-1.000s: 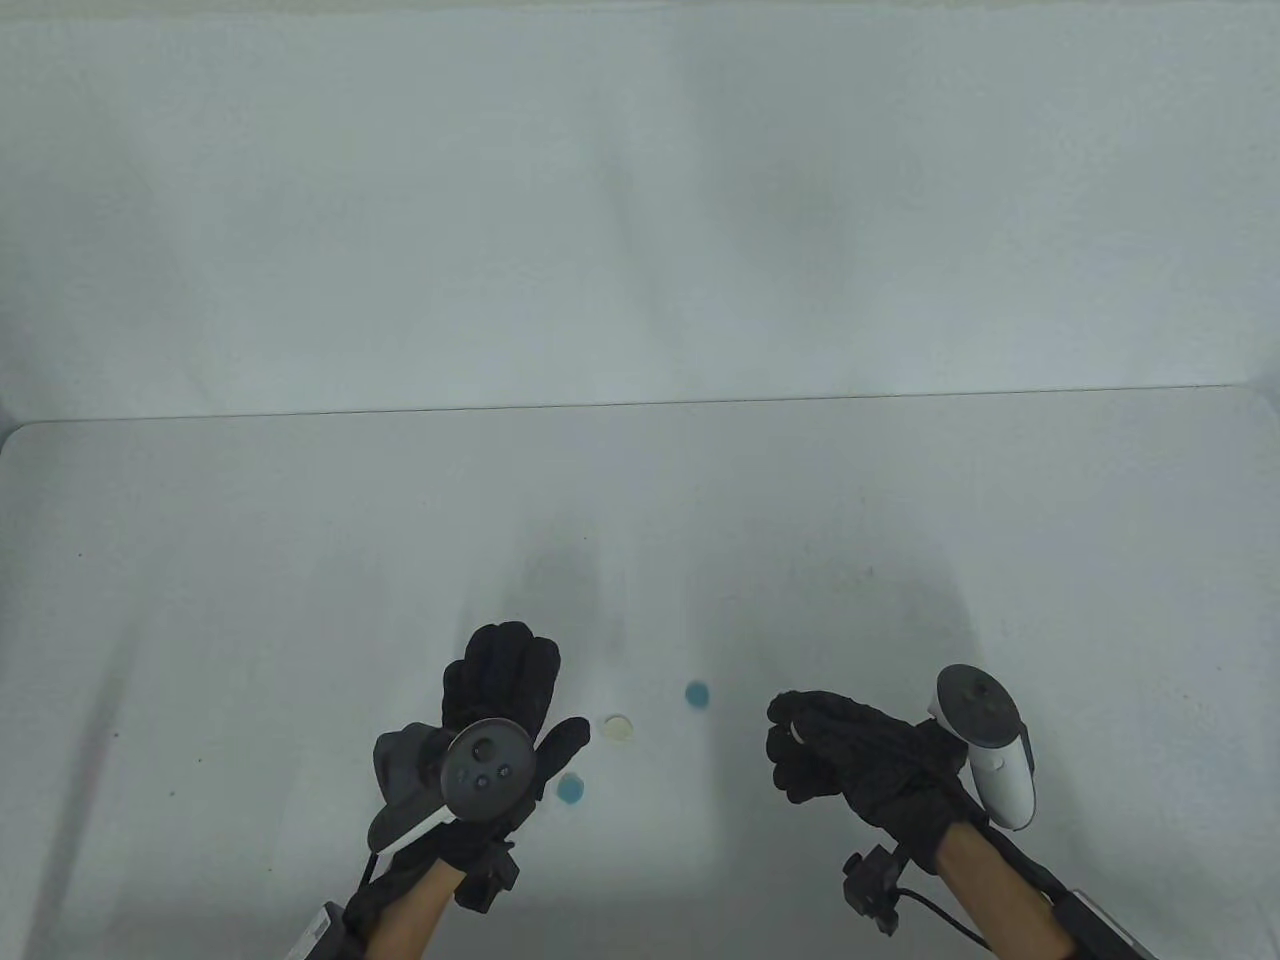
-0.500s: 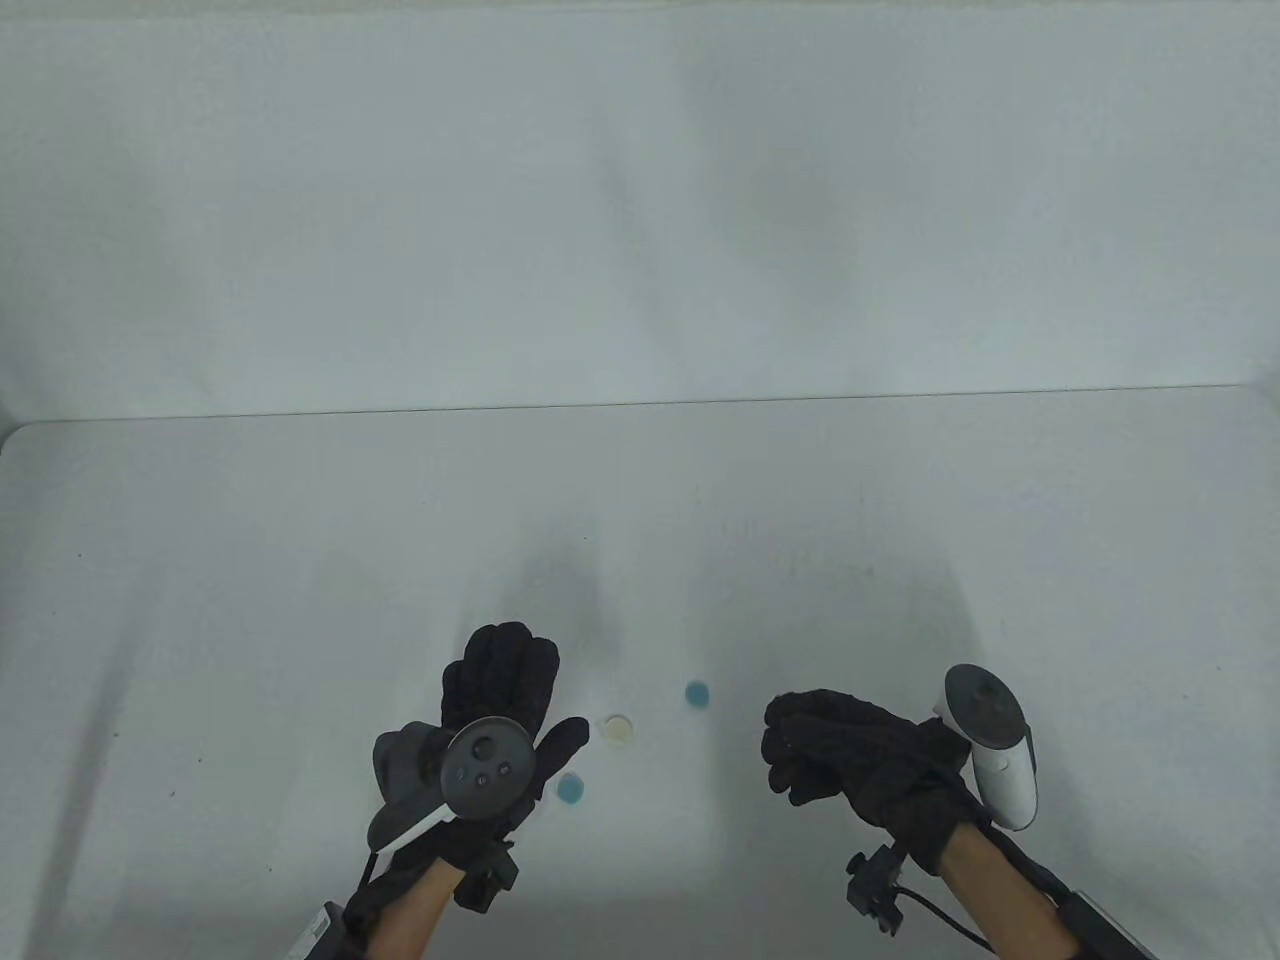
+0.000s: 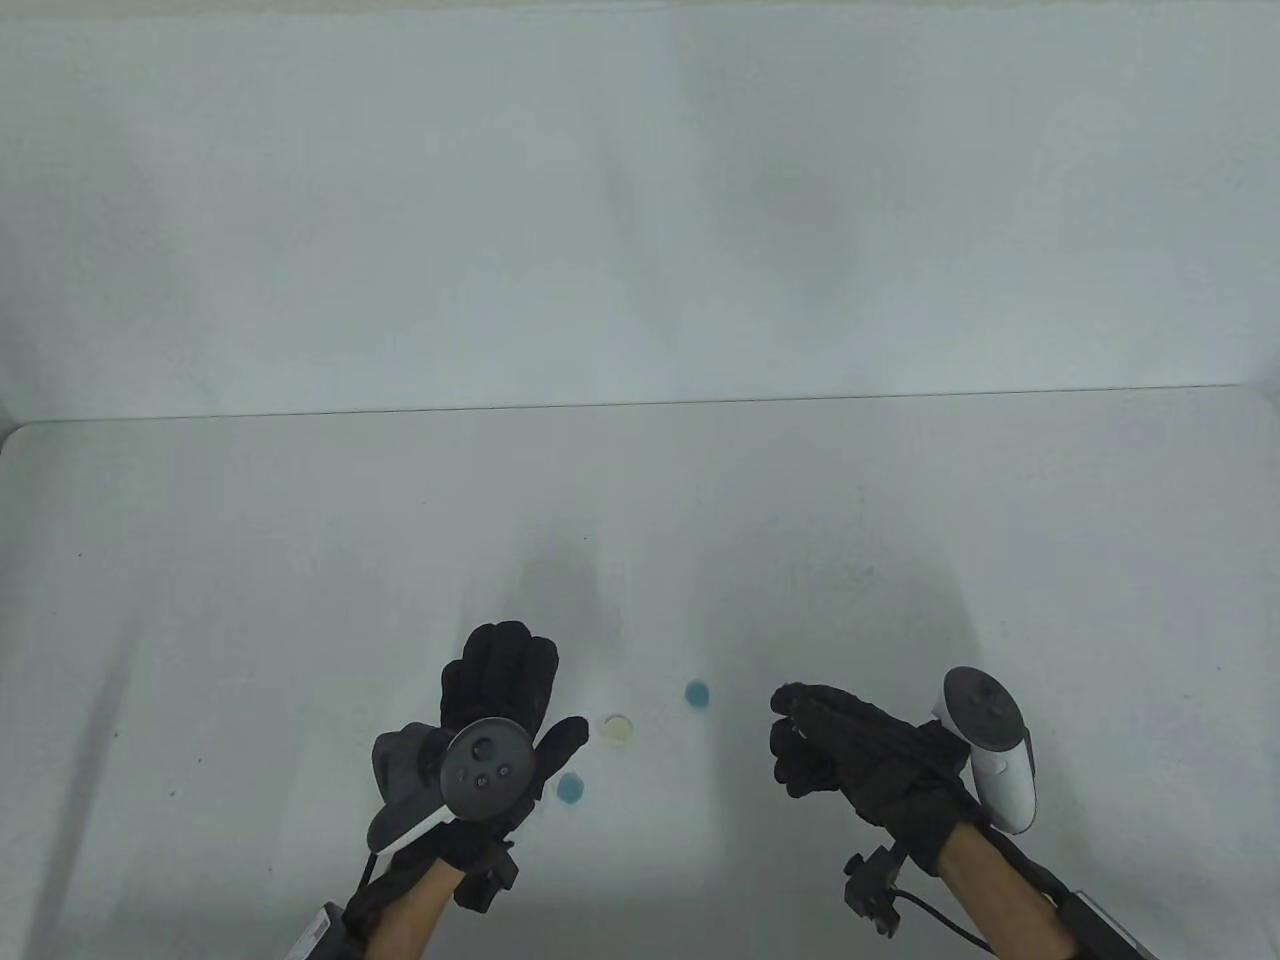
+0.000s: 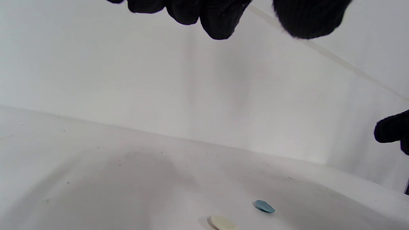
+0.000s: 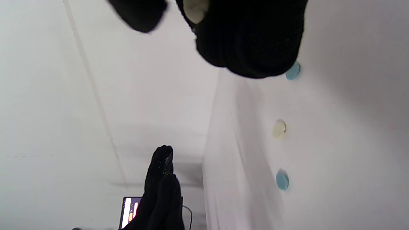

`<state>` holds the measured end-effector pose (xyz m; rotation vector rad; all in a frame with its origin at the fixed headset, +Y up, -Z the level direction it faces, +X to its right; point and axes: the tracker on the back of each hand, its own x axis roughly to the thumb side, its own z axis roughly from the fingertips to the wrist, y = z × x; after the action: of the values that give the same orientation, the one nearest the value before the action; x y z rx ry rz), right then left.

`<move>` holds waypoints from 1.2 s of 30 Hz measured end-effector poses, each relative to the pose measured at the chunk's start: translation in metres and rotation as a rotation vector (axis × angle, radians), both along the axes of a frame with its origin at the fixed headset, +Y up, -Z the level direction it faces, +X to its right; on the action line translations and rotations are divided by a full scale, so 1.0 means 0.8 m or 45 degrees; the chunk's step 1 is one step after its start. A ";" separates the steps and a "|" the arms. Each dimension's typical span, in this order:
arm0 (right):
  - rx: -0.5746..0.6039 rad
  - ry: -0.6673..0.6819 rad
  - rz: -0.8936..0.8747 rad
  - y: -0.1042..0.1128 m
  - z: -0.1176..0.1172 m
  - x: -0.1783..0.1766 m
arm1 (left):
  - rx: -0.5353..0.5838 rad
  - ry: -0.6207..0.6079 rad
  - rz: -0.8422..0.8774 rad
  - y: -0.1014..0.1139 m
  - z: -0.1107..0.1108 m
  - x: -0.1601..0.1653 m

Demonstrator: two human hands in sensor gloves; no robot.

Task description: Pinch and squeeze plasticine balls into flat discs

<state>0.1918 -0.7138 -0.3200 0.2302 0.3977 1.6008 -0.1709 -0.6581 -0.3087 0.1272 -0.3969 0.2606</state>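
Observation:
Three flat plasticine discs lie on the white table [image 3: 250, 600]: a cream disc [image 3: 618, 728], a blue disc [image 3: 697, 693] and a second blue disc [image 3: 571, 789] beside my left thumb. My left hand [image 3: 538, 692] hovers over the table with its fingers spread, holding nothing. My right hand [image 3: 788, 722] is curled to the right of the discs. In the right wrist view its fingertips [image 5: 179, 9] pinch a pale cream plasticine piece [image 5: 195, 10], mostly hidden by the glove. The left wrist view shows the cream disc [image 4: 223, 223] and one blue disc [image 4: 264, 206].
A white wall [image 3: 640, 200] rises behind the table's far edge. A lit screen [image 5: 129, 210] shows low in the right wrist view, behind my left hand [image 5: 163, 185].
My right hand's fingers have shifted a little around the piece they hold. The left hand and the three discs have not moved.

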 end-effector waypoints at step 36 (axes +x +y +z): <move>-0.013 -0.206 0.032 -0.001 -0.001 0.010 | 0.014 0.005 -0.001 -0.001 0.000 -0.001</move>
<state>0.1999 -0.7149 -0.3205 0.0870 0.2845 1.6291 -0.1721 -0.6586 -0.3086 0.1383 -0.3948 0.2575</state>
